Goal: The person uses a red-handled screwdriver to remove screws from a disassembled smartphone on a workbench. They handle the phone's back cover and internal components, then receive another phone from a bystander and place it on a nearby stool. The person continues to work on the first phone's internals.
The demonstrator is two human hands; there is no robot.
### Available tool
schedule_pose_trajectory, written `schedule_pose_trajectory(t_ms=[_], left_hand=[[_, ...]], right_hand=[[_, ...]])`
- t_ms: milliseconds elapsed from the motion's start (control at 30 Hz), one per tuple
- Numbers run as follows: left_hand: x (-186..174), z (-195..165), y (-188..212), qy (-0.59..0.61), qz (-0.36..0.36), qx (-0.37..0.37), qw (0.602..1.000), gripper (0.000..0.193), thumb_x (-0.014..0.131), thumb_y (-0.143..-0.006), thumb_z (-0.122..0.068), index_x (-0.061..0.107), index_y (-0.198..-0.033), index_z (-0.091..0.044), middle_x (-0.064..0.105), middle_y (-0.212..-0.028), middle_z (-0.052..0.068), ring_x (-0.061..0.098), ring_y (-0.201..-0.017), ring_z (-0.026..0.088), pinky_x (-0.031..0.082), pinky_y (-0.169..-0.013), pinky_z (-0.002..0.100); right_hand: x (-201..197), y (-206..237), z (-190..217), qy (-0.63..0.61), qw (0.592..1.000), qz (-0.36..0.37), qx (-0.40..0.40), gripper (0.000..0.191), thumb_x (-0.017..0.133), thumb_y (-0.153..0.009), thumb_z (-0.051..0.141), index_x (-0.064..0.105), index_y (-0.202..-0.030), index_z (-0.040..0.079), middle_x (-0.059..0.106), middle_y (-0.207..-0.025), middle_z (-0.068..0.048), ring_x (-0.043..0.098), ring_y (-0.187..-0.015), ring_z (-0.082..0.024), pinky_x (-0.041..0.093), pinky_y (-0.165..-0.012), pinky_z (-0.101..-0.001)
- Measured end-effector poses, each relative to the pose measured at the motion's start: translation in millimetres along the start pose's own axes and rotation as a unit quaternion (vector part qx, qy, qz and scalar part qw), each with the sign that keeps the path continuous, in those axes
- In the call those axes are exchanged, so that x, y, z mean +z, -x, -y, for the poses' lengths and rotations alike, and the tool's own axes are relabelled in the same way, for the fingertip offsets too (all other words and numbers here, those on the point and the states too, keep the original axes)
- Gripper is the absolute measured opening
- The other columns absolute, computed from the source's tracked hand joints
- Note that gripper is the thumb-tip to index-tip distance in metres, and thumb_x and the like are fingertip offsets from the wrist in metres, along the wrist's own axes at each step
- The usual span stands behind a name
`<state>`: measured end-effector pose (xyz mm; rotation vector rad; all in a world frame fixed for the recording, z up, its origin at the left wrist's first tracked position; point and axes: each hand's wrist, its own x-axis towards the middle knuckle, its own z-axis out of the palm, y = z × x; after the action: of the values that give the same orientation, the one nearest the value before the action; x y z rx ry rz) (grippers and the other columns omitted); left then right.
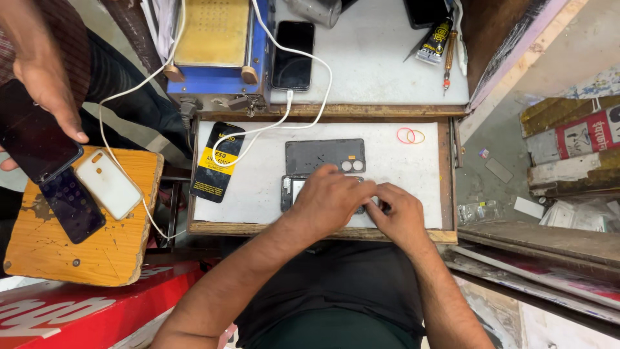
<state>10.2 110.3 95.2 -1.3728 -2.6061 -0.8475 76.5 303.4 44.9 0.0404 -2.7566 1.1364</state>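
A: Grey back cover (325,156) flat on the white mat (258,187), camera rings to the right, just above both hands. Two rubber bands (411,136) near the mat's far right corner. Black and yellow packet (217,161) along the left edge, white cable (271,126) looping over it up to a dark phone (292,55) on the upper counter (374,64).

B: And under the hands?

A: Opened phone (289,191), mostly covered; only its left end showing. Left hand (330,200) pressed flat across it. Right hand (402,213) at its right end, fingertips pinched together on something too small to tell.

B: Off to the side?

A: Wooden stool (84,245) with a white phone (108,183) and a dark one (71,205). Another person's hand (45,84) above, holding a black phone (32,139).
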Motion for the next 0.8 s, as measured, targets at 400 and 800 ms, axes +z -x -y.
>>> schedule_pose_trajectory(t_ms=[400, 800], left_hand=[[9.1, 5.5, 8.8, 0.018, -0.100, 0.043, 0.994, 0.047, 0.078, -0.088, -0.022, 0.059, -0.128, -0.006, 0.075, -0.094, 0.007, 0.074, -0.083, 0.024, 0.054, -0.073, 0.040], [19.0, 27.3, 43.5, 0.082, -0.161, -0.097, 0.979, 0.053, 0.081, -0.092, -0.027, 0.053, -0.134, -0.011, 0.072, -0.080, 0.003, 0.072, -0.065, 0.019, 0.058, -0.058, 0.033]], right_hand=[[-4.5, -1.6, 7.0, -0.024, 1.000, 0.006, -0.010, 0.023, 0.076, -0.082, 0.014, 0.078, -0.105, 0.013, 0.074, -0.089, -0.001, 0.066, -0.063, -0.015, 0.054, -0.060, -0.0291], [-0.5, 0.7, 21.6, 0.014, 1.000, 0.020, 0.005, 0.019, 0.075, -0.086, 0.014, 0.079, -0.105, 0.014, 0.074, -0.090, -0.001, 0.066, -0.062, -0.014, 0.054, -0.060, -0.0292]])
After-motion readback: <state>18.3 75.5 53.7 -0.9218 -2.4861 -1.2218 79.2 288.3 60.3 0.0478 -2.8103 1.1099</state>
